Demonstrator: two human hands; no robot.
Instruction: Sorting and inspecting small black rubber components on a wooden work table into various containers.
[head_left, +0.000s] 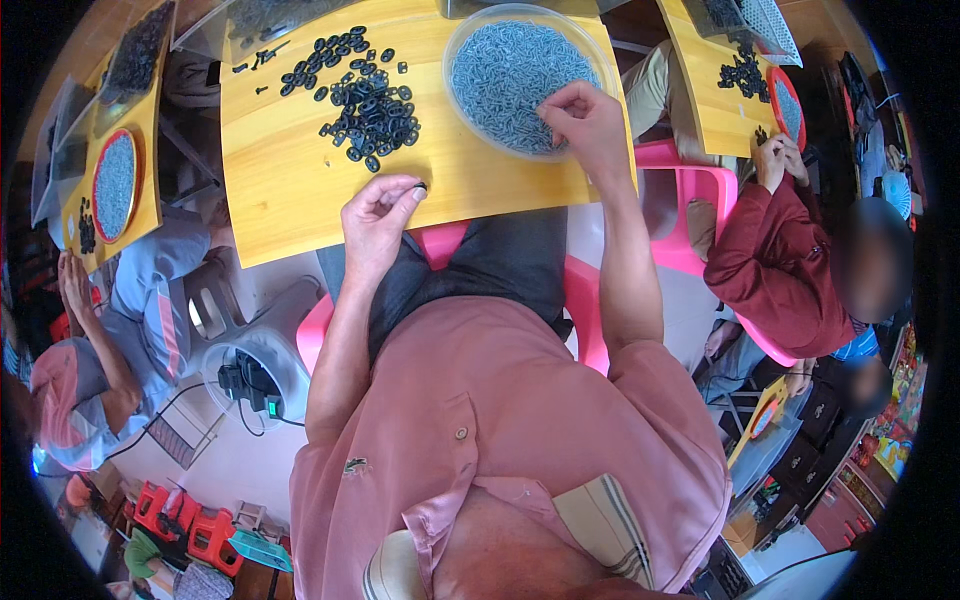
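Above the near edge of the yellow table (270, 180), my left hand (374, 225) pinches a small black oval part (421, 185) between thumb and fingertips. A loose pile of similar black parts (370, 112) lies just beyond it, several of them with holes. To the right stands a round clear tub (447, 82) full of small silvery screws (510, 75). Over the tub's near right rim, my right hand (592, 130) has its thumb and forefinger pressed together. Whatever those fingertips hold, if anything, is too small to make out.
A few dark slender pieces (268, 54) lie at the table's far left, near a clear bin (205, 30). Co-workers sit at tables on both sides, with red-rimmed trays (133, 165) of screws. A pink stool (725, 190) stands to the right.
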